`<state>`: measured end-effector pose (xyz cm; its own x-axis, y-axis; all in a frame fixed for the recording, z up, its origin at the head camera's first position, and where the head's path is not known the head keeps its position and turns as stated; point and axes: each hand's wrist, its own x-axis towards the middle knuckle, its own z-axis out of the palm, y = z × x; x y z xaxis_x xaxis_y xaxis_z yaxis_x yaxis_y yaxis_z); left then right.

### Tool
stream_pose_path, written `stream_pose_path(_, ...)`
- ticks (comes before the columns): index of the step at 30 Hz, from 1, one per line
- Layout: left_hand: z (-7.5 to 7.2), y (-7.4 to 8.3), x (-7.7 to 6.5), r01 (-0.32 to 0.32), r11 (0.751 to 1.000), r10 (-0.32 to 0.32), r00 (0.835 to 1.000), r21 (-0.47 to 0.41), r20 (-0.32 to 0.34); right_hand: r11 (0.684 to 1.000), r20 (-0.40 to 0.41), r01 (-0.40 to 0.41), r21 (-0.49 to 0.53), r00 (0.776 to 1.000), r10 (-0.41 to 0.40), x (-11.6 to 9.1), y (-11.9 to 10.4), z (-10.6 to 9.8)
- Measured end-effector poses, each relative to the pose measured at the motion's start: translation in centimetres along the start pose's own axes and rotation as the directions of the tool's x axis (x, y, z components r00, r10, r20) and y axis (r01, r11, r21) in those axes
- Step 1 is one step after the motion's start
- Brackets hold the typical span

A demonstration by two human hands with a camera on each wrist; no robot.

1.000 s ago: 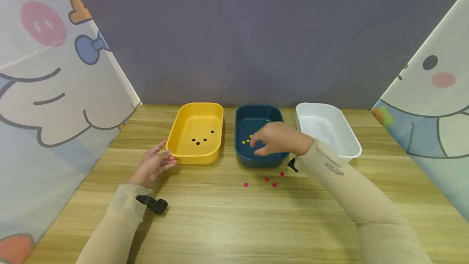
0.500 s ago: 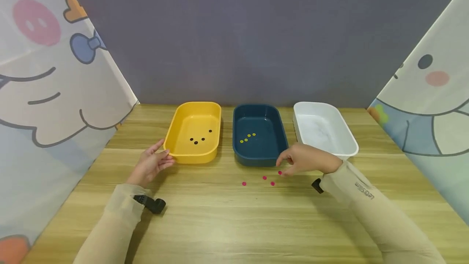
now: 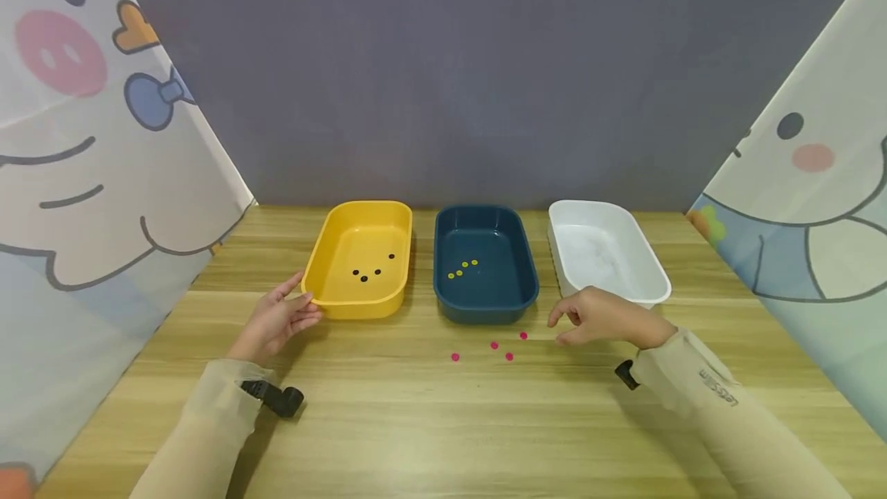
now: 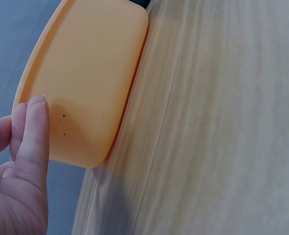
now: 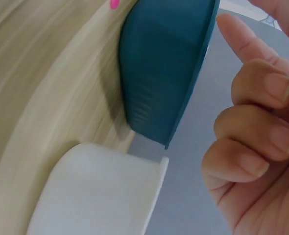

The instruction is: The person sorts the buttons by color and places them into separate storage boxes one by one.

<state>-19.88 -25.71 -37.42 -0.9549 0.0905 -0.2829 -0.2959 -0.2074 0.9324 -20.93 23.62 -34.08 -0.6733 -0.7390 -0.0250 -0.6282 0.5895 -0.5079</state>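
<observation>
My left hand (image 3: 276,320) pinches the front left corner of a yellow tray (image 3: 356,310), thumb at the rim and fingers against the outer wall. Black buttons (image 3: 363,279) lie on that tray's floor. A dark blue tray (image 3: 488,313) stands in the middle, with several yellow buttons (image 3: 459,273) inside. My right hand (image 3: 603,316) hovers in front of a white tray (image 3: 610,214), holding nothing. Its thumb and index finger are apart, and the other fingers curl in the right wrist view. Several pink-red buttons (image 3: 509,356) lie on the table just left of that hand.
The three trays stand in a row at the back of the wood-grain table (image 3: 416,430), before a grey wall (image 3: 416,75). Cartoon-printed panels flank the table, one at the left (image 3: 104,175) and one at the right.
My right hand has moved from over the blue tray, rightward past the pink-red buttons, to in front of the white tray. The left hand keeps its hold on the yellow tray.
</observation>
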Motion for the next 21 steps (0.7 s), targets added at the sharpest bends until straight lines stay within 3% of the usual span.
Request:
stream_pose_path(16, 0.2, 0.1, 0.1, 0.003, 1.000, -0.003, 1.000, -0.030, 0.000, 0.996, -0.035, 0.008, 0.090, 0.999, -0.004, 0.2, 1.4, 1.4)
stream_pose_path(21, 0.3, 0.3, 0.0, 0.005, 1.000, -0.006, 1.000, -0.014, -0.014, 0.984, -0.033, -0.052, 0.168, 0.998, 0.058, 0.6, 2.0, 1.6)
